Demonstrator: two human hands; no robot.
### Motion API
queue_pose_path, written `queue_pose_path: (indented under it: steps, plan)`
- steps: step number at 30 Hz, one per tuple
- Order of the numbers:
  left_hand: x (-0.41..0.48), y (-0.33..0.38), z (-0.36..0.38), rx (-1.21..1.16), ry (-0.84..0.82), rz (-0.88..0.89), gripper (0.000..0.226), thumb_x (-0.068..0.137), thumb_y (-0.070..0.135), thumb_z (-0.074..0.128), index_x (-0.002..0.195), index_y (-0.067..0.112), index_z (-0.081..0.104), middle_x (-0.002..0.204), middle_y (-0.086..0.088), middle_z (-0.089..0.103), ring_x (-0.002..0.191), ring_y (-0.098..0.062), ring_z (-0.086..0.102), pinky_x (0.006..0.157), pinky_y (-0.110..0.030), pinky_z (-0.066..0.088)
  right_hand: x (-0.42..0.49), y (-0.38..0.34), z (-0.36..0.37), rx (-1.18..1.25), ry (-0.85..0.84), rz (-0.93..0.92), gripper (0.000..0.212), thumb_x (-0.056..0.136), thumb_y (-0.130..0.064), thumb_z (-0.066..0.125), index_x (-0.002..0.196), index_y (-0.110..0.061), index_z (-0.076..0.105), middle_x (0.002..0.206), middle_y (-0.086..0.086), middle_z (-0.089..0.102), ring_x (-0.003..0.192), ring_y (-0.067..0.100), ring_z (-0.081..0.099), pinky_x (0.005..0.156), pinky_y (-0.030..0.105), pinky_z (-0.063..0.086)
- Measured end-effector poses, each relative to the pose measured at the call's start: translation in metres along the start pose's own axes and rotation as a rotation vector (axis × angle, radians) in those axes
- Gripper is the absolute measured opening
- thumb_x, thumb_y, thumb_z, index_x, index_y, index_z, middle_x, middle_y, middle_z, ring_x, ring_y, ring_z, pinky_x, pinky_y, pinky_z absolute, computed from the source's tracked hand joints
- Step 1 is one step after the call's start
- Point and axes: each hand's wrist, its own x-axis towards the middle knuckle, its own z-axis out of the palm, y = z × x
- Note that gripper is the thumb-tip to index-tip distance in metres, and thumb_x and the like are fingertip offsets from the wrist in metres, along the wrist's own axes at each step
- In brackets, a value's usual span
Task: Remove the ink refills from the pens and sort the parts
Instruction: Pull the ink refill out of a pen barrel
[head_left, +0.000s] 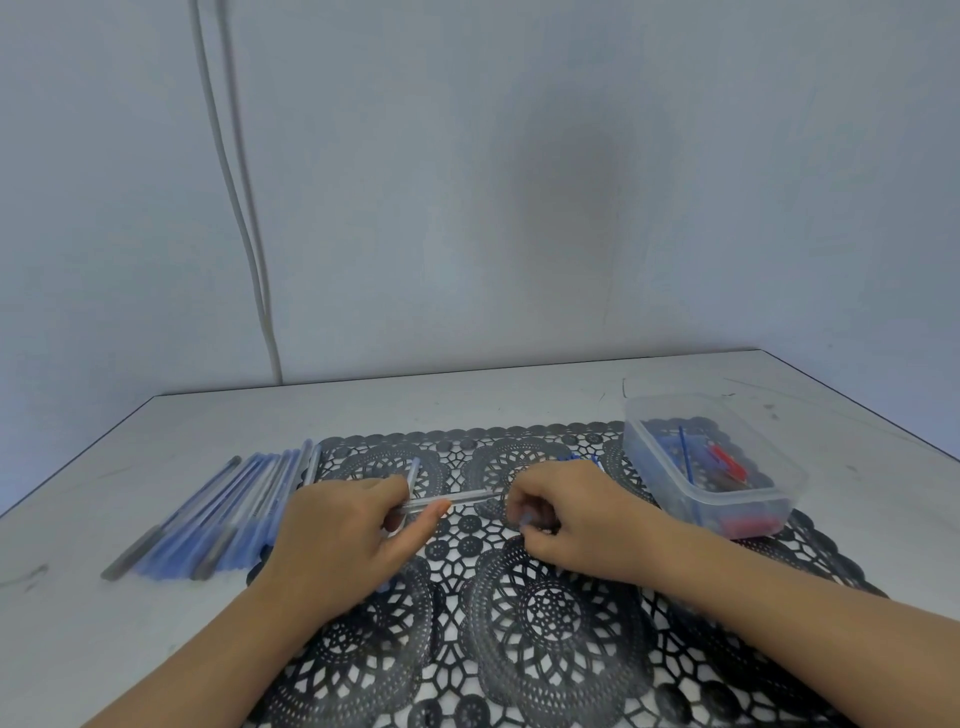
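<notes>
Black lace-patterned mat (545, 623), blue pens (218, 514), white table (67, 639).

both hands (563, 512) grip one clear pen (451, 500).

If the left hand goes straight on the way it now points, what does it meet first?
Probably the right hand: the left hand points along the clear pen that both hands grip, and nothing else shows between them.

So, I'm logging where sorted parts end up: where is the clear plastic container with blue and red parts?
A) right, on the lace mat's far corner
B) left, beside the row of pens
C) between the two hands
A: the clear plastic container stands at the right on the black lace mat's far corner, opposite the row of pens.
</notes>
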Motion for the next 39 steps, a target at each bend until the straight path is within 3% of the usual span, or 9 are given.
queue_pose_path:
  steps: [6,11,15,20,25,28,39]
  plan:
    - [-0.0010,0.0001,0.0006,0.004,0.004,-0.018,0.045,0.089,0.057,0.042,0.055,0.030,0.033,0.041,0.015,0.028,0.034,0.001,0.032,0.033,-0.019,0.032,0.0012,0.0034,0.0013,0.209,0.140,0.072,0.013,0.083,-0.010,0.068,0.092,-0.019,0.070,0.078,-0.012,0.065,0.074,-0.001,0.059,0.068,0.008,0.044]
    - [0.0002,0.0015,-0.0008,0.001,0.007,-0.021,0.043,0.088,0.056,0.044,0.056,0.031,0.031,0.042,0.017,0.023,0.034,0.002,0.028,0.035,-0.015,0.028,0.0002,-0.0003,-0.0009,0.446,0.256,0.097,0.025,0.079,-0.005,0.070,0.093,-0.025,0.066,0.081,-0.003,0.068,0.074,0.006,0.063,0.067,0.015,0.051]
    - [0.0004,0.0029,-0.0005,-0.011,0.009,0.010,0.044,0.091,0.058,0.040,0.056,0.031,0.033,0.044,0.017,0.023,0.036,0.003,0.026,0.037,-0.014,0.027,-0.0003,-0.0024,0.0011,0.390,0.289,0.035,0.024,0.077,-0.005,0.073,0.095,-0.021,0.067,0.080,-0.005,0.069,0.076,0.006,0.063,0.074,0.018,0.051]
    - [-0.0001,0.0029,0.0016,0.009,0.003,0.017,0.050,0.091,0.059,0.039,0.052,0.027,0.042,0.043,0.017,0.030,0.035,0.002,0.029,0.037,-0.014,0.025,-0.0010,-0.0040,0.0026,0.320,0.270,-0.020,0.024,0.077,-0.005,0.072,0.095,-0.019,0.068,0.081,-0.007,0.068,0.078,0.005,0.062,0.073,0.012,0.049]
    - [0.0000,0.0014,0.0036,0.008,0.008,0.022,0.049,0.090,0.057,0.042,0.053,0.026,0.045,0.042,0.013,0.036,0.035,0.001,0.032,0.033,-0.018,0.033,-0.0007,-0.0030,0.0040,0.226,0.286,-0.073,0.025,0.078,-0.006,0.072,0.098,-0.019,0.068,0.081,-0.009,0.068,0.077,0.004,0.061,0.074,0.020,0.052]
    - [0.0004,0.0033,0.0034,0.030,0.014,0.031,0.048,0.090,0.056,0.043,0.052,0.025,0.046,0.041,0.013,0.039,0.034,-0.001,0.035,0.034,-0.017,0.029,-0.0009,-0.0026,0.0043,0.153,0.294,-0.110,0.024,0.078,-0.008,0.072,0.099,-0.019,0.068,0.080,-0.010,0.066,0.077,0.004,0.059,0.072,0.023,0.051]
    - [0.0012,0.0059,0.0032,0.064,0.016,0.028,0.052,0.094,0.058,0.036,0.053,0.026,0.046,0.041,0.012,0.039,0.033,-0.003,0.035,0.035,-0.017,0.026,-0.0013,-0.0011,0.0031,0.046,0.309,-0.194,0.021,0.080,-0.009,0.069,0.099,-0.018,0.069,0.082,-0.008,0.066,0.076,0.004,0.057,0.073,0.020,0.049]
